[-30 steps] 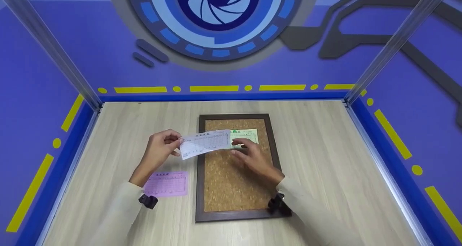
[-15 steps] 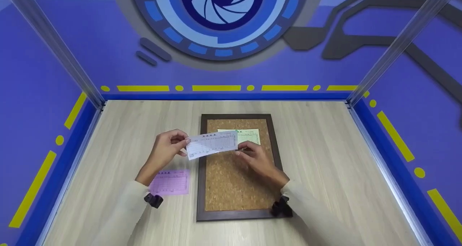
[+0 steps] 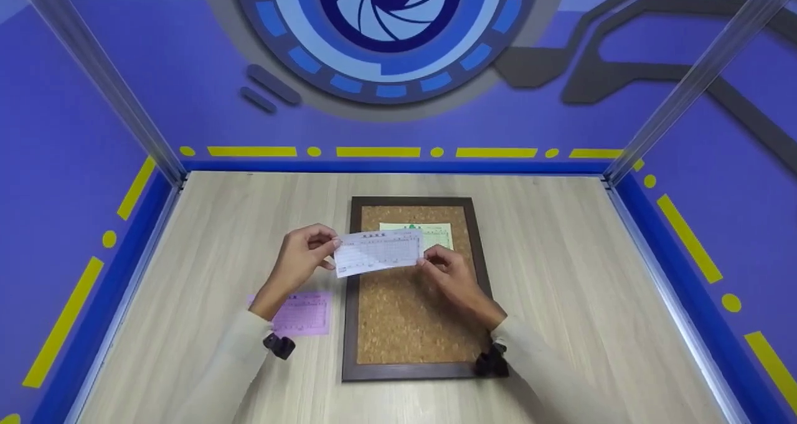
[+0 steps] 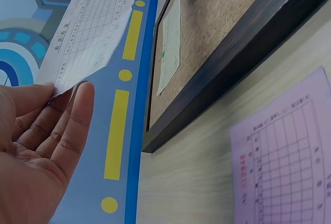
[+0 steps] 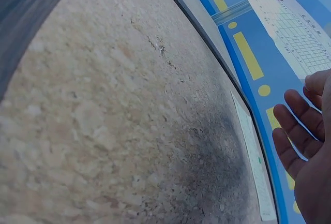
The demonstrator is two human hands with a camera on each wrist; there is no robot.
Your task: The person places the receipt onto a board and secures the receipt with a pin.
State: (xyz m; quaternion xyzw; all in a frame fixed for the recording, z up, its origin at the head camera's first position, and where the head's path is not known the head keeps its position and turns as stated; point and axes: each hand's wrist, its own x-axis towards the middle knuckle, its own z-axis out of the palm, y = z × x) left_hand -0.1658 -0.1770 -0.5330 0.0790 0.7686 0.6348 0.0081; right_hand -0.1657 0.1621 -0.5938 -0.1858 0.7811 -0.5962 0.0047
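Both hands hold a white printed slip [image 3: 378, 253] above a dark-framed cork board [image 3: 411, 324]. My left hand [image 3: 303, 256] pinches its left end; in the left wrist view the slip [image 4: 88, 32] runs from my left fingers [image 4: 62, 115]. My right hand [image 3: 449, 271] pinches the right end; in the right wrist view the slip [image 5: 297, 30] rises from my right fingers [image 5: 297, 131]. A green slip [image 3: 429, 232] lies on the cork near the board's top, also visible edge-on as a green slip [image 4: 169, 43].
A pink printed slip [image 3: 305, 315] lies flat on the wooden table [image 3: 560, 274] left of the board, under my left forearm. Blue walls with yellow stripes and two metal posts enclose the table on three sides.
The white slip and both hands have shifted slightly right and toward me. My right hand has come off the green slip and taken hold of the white slip's right end.
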